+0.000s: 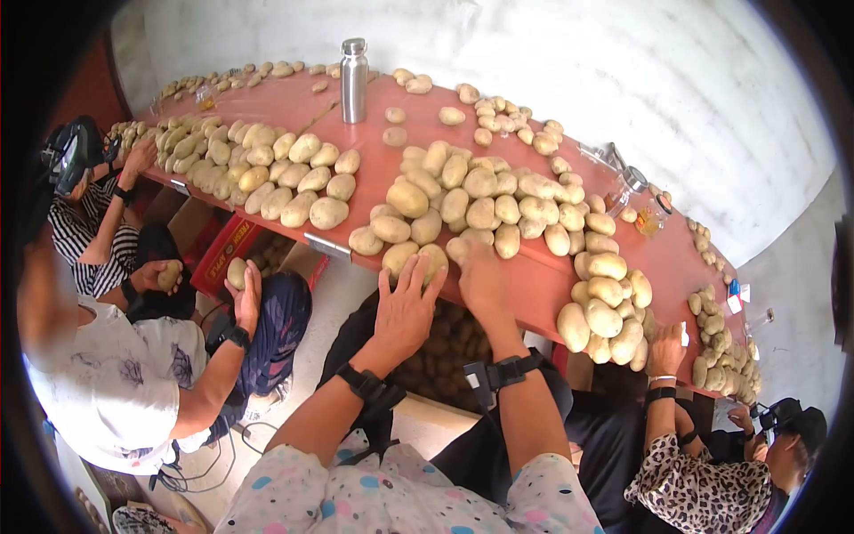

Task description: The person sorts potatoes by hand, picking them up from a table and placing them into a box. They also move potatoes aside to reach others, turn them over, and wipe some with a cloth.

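Note:
My left hand is at the table's near edge, fingers spread and stretched against two front potatoes of a large pile; its thumb is hidden. Just to the right, my right hand is smeared by motion, knuckles up, beside a potato at the pile's edge. Its fingertips are hidden, so whatever they may hold does not show. Behind both hands the potato pile spreads over the red table and curves right toward a stacked heap. Below the edge, more potatoes lie in a box between my knees.
A steel bottle stands toward the back. Another potato pile lies to the left. At the right are a glass jar and a second jar. Co-workers sit on both sides; a co-worker's hand at left holds a potato.

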`<state>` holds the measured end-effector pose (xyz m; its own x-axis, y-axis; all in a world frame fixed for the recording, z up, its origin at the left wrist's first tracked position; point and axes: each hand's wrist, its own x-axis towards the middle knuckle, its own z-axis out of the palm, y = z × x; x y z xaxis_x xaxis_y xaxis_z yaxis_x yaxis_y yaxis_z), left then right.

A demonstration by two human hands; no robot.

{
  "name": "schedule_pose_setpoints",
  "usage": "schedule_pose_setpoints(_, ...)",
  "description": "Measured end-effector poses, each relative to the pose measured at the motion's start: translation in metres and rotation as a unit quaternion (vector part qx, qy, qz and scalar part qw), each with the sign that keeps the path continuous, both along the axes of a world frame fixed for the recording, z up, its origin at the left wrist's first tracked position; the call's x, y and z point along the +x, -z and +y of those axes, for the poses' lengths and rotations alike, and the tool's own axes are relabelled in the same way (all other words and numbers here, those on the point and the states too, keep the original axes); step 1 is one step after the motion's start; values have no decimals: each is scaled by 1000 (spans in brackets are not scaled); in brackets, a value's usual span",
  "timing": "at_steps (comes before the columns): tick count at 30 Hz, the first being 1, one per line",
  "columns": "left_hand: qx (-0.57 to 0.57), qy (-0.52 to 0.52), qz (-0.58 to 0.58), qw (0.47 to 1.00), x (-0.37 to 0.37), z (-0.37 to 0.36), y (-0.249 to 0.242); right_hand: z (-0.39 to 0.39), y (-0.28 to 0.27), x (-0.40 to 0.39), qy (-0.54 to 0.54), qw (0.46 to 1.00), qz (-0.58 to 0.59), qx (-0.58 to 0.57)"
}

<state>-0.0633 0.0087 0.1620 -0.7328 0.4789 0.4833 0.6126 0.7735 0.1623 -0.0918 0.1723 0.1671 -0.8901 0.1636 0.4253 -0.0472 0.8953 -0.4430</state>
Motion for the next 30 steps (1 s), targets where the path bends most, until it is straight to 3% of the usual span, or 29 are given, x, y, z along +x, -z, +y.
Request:
schedule_pose_setpoints(1,3,-4,11,1000,2,0,1,7,0,2,0,1000,-11,-2)
schedule_pose_setpoints(3,0,1,-1,1000,2,-1,1,27,4,8,21,987,-39,-155)
schedule_pose_setpoints(4,2,4,8,1000,2,-1,-1,33,-2,16,24,986,-56,-157)
schedule_pose_setpoints(6,1,5,5,1000,2,-2,0,37,-36,33,-17,874,-135,-466)
schedule_pose_setpoints(7,2,7,20,1000,1,-3,0,37,-46,42,-14,873,-139,-467)
schedule_pose_setpoints(9,0,18,14,1000,-1,-7,-2,37,-61,58,-166,812,-232,-510)
schedule_pose_setpoints(11,-7,34,10,999,-7,-12,-1,32,-64,68,-279,812,-330,-392)
schedule_pose_setpoints(14,-8,49,-11,999,-9,-17,-7,5,-32,75,-375,772,-467,-211)
schedule_pose_setpoints(17,-16,51,-17,998,-9,-18,-8,-31,25,80,-294,719,-629,-28)
schedule_pose_setpoints(18,-17,52,-20,998,-10,-18,-9,-23,61,74,-293,720,-628,-30)
schedule_pose_setpoints(20,-17,56,-21,998,-10,-19,-10,-8,120,64,-301,831,-456,106)
schedule_pose_setpoints(21,-14,54,-23,998,-10,-19,-10,-6,122,63,-300,831,-456,106)
schedule_pose_setpoints(22,-11,54,-22,998,-10,-19,-9,-3,122,60,-136,922,-361,16)
schedule_pose_setpoints(23,-16,52,-16,998,-11,-19,-7,0,123,57,33,966,-248,-73)
schedule_pose_setpoints(27,-11,61,-16,998,-11,-21,-8,-20,82,69,-75,924,-375,2)
schedule_pose_setpoints(29,-8,62,-17,998,-13,-21,-8,-40,58,78,-256,826,-469,180)
schedule_pose_setpoints(30,-6,63,-18,998,-14,-21,-7,-46,51,84,-256,825,-470,179)
